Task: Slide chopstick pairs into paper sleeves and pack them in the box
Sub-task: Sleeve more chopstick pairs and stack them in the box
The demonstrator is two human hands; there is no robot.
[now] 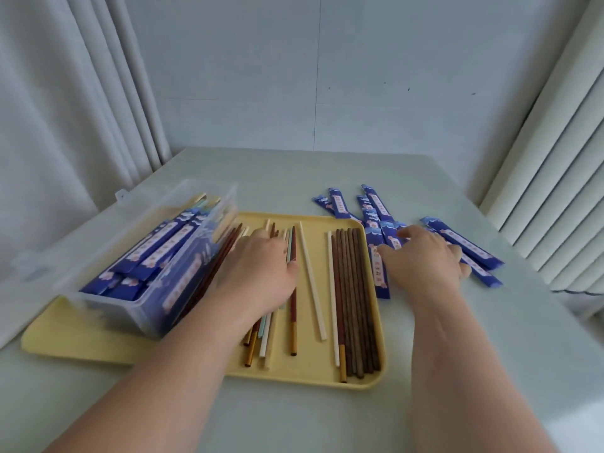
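Note:
A yellow tray holds several loose chopsticks: brown ones at its right, a cream one in the middle, red, teal and white ones under my left hand. That hand lies palm down on the left bunch, fingers reaching forward. My right hand rests palm down on the blue paper sleeves scattered right of the tray, fingers spread. A clear plastic box on the tray's left end is filled with several sleeved pairs.
The pale table runs to a wall at the back. White curtains hang at the left and ribbed white panels stand at the right. More blue sleeves lie behind the tray.

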